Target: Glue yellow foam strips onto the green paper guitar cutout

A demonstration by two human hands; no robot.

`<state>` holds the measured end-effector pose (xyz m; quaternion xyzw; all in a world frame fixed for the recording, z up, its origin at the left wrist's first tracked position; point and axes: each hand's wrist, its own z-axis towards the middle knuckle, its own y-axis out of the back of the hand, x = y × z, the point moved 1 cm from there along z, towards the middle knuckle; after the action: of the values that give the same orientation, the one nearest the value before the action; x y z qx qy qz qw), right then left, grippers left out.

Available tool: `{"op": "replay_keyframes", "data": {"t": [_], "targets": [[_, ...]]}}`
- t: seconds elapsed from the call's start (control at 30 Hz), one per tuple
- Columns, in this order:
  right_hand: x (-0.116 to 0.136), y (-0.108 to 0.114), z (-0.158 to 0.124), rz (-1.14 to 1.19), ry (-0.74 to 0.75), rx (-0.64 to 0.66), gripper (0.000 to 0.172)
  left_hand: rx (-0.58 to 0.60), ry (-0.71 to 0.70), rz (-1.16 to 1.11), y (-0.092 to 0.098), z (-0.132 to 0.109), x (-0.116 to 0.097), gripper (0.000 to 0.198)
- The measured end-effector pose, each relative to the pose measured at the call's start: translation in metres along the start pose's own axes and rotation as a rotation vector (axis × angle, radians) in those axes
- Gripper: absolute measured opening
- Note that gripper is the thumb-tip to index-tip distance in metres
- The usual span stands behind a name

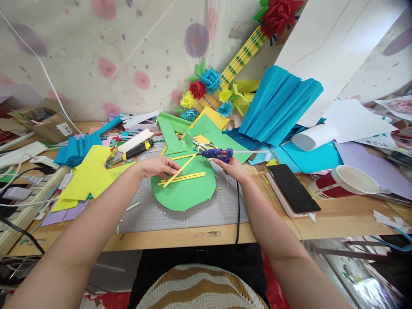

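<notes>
Between the fingers of my left hand (pixel 162 166) is a thin yellow paper strip (pixel 180 170), tilted up toward the right. My right hand (pixel 232 166) grips a blue hot glue gun (pixel 216 153), its nozzle pointing left near the strip's upper end. A clear glue stick (pixel 251 152) sticks out of the gun's back. Beneath both hands lies a rounded green paper piece (pixel 184 198) on a grey cutting mat (pixel 141 219). More yellow strips (pixel 189 176) rest on the green paper. Scissors (pixel 203 145) lie just behind the gun, partly hidden by it.
A utility knife (pixel 138 149) and yellow paper (pixel 88 174) lie left. A paper guitar with flowers (pixel 243 58) leans on the wall behind blue crepe paper (pixel 278 107). At right are a phone (pixel 293 188) and a paper cup (pixel 344 182). The gun's black cord (pixel 238 210) hangs over the table edge.
</notes>
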<state>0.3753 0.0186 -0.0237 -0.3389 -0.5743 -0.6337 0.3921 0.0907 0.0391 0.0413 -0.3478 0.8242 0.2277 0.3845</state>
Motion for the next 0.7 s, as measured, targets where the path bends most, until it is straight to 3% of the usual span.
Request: {"op": "replay_keyframes", "data": {"t": [0.1,0.33,0.5,0.6,0.7], "targets": [[0.001,0.009,0.001,0.076,-0.101,-0.046,0.045,-0.049,-0.051,0.017,0.003,-0.001,-0.001,0.041],[-0.009,0.047,0.003,0.196,-0.068,-0.216,0.043,-0.339,-0.302,0.107,0.005,0.002,-0.002,0.041],[-0.036,0.049,-0.003,-0.049,-0.295,-0.351,0.044,-0.47,-0.402,0.421,-0.002,0.0,-0.01,0.03],[-0.044,0.044,-0.006,-0.232,-0.322,-0.348,0.045,-0.599,-0.395,0.735,-0.01,-0.006,-0.018,0.025],[-0.044,0.043,-0.007,-0.39,-0.311,-0.299,0.048,-0.633,-0.365,0.985,-0.018,-0.01,-0.022,0.026]]}}
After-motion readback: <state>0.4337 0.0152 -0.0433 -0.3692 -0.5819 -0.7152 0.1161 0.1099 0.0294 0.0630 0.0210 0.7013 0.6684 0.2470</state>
